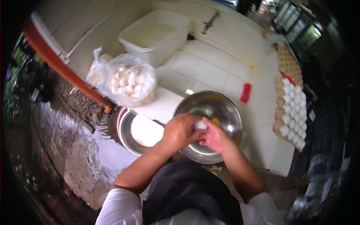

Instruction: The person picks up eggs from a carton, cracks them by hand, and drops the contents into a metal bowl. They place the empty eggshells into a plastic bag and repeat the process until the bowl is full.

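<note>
The person is holding a small white egg [200, 125] between both hands, just above the near rim of a round stainless-steel bowl [225, 108]. The left hand [180, 131] is curling over the egg from one side and the right hand [214, 137] is closing on it from the other, fingertips pressing on the shell. A spot of yellow yolk [215, 120] is lying in the bowl just beyond the hands.

The egg is probably very light, with a thin, stiff shell that cracks rather than bends. It is likely becoming slippery where it is wet, so it is best gripped at its two ends with the thumbs meeting along the middle.

To the left, a clear plastic bag of white eggs [129, 80] is sitting beside a second metal bowl with a pink rim [129, 144]. To the right, a cardboard tray of white eggs [292, 112] is lying on the tiled counter [210, 71].
</note>
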